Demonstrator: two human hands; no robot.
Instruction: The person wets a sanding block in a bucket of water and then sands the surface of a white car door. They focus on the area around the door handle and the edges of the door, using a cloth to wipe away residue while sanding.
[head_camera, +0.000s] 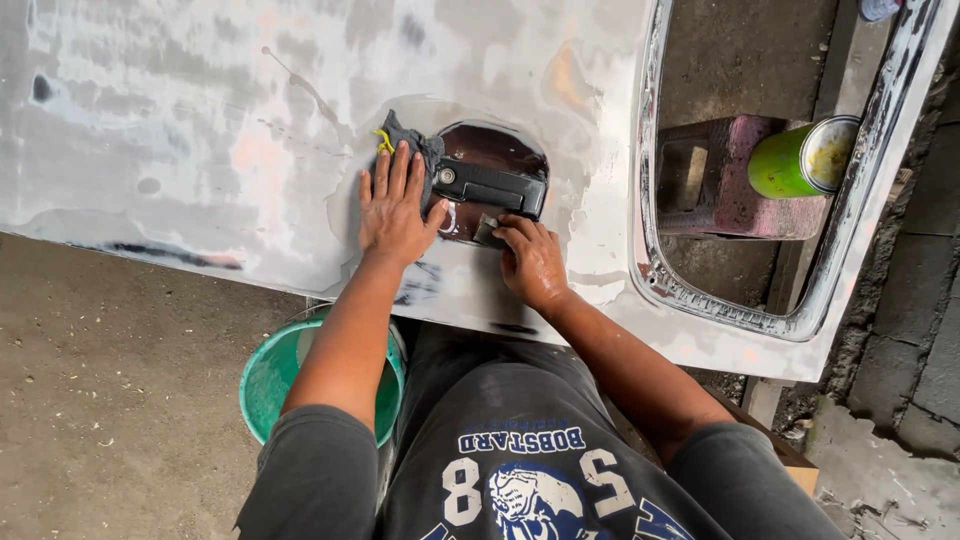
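From the head camera I see my left hand (393, 205) spread flat, fingers apart, pressing a grey rag (412, 148) onto the sanded white car door (200, 130). My right hand (530, 258) pinches a small sanding piece (487, 228) just below the black door handle (490, 186). A green bucket (262, 378) sits beneath.

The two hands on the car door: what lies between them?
In the head view, the black door handle lies between the left hand and right hand.
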